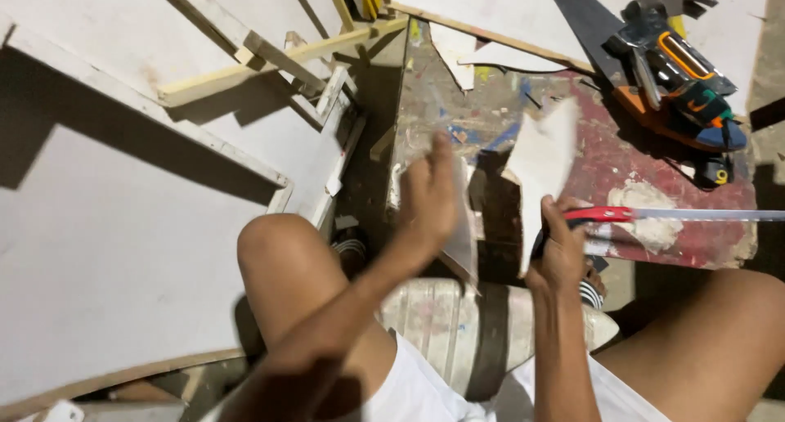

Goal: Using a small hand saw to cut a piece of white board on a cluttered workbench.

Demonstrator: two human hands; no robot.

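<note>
I sat over the paint-spattered work board (679, 156), mid-cut on a thin white panel. My left hand (429, 195) was blurred, its fingers lying together against the near white offcut (463, 234), gripping it as far as I could tell. My right hand (561, 250) was closed around the handle of the red-framed saw (654, 214), whose blade ran off to the right across the board. A second jagged piece of white panel (541, 164) stood tilted just beyond that hand. I judged this the sawing step, with the panel partly split. The next stroke called for a firmer hold on the sheet and a level blade. A hammer (666, 5) and an orange-and-black tool (683, 83) lay well apart at the far corner.
</note>
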